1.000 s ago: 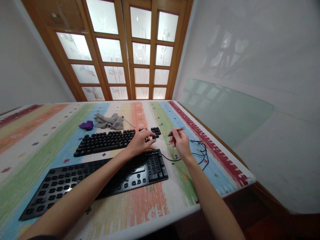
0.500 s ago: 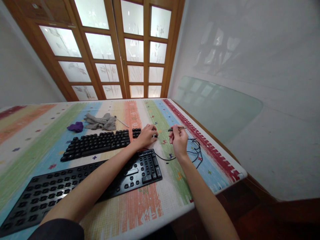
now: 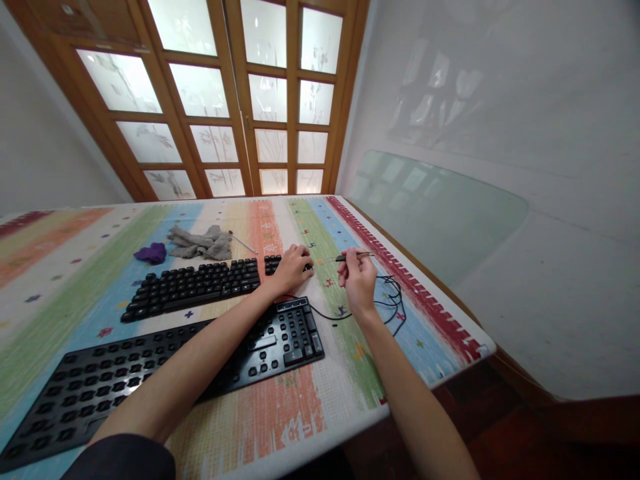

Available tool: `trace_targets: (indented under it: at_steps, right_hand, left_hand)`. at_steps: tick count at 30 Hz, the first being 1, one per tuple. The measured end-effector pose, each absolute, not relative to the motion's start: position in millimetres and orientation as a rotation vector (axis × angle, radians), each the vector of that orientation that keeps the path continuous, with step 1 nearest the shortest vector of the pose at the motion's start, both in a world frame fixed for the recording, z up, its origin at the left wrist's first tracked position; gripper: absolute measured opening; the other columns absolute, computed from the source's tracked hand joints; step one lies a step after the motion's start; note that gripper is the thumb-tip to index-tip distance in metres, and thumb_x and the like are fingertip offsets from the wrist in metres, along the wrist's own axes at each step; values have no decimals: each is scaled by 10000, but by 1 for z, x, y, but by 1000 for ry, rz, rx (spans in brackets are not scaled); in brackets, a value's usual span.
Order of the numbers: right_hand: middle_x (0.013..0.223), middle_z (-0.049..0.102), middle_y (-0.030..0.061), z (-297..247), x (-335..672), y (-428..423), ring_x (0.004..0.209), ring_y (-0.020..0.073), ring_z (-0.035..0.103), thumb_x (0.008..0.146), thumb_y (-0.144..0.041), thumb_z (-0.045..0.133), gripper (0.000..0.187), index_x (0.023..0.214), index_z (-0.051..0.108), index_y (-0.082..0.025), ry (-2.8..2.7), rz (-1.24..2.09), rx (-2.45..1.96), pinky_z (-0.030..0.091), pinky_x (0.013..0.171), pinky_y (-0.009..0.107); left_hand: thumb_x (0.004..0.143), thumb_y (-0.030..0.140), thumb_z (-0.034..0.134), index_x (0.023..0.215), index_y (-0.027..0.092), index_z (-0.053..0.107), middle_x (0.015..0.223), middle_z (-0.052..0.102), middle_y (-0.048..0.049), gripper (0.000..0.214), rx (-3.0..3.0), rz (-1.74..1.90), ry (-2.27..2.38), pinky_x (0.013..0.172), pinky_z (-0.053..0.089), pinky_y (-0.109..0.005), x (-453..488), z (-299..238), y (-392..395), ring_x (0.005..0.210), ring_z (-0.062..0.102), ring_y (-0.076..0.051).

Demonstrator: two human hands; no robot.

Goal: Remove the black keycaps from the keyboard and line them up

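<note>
My left hand [image 3: 294, 268] rests on the cloth with its fingers curled down at a small black keycap [image 3: 309, 267], partly covered by the fingertips. Just left of it sits a small group of loose black keycaps [image 3: 273, 264]. My right hand [image 3: 359, 280] is closed in a pen grip around a slim dark tool [image 3: 342, 258], held above the table; its thin end points left and its exact kind is unclear. Under my left forearm lies a black keyboard [image 3: 287, 333] with many keys stripped. Behind it, a large set of keycaps [image 3: 200, 283] is laid out in rows.
A grey cloth [image 3: 203, 243] and a purple cloth [image 3: 151, 253] lie at the back left, beside a thin stick [image 3: 243, 242]. A coiled black cable [image 3: 397, 300] is at the right. The striped tablecloth [image 3: 295, 413] covers the table, with a wall along its right side.
My left hand has shifted slightly left and its fingers cover more of the black keycap. My right hand and the tool have barely moved.
</note>
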State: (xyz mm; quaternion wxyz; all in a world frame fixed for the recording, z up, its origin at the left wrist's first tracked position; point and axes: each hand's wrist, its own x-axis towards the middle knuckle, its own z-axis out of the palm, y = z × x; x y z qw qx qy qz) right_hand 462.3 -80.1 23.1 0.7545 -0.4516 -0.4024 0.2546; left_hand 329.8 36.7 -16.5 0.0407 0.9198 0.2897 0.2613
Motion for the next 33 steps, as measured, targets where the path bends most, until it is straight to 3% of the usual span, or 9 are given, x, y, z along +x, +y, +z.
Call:
trace_targets:
  at_steps: [33]
  right_hand:
    - [527,517,-73,25,460,-82,339,61,404,821,-646,598,461,831,546,-189,-910,561,-1012,306,328,199]
  left_hand:
    - [786,194,659,818,177,712,1040,581,-96,64,2782,813,891,933,470,-466,329,-16,39,1019,498,-276]
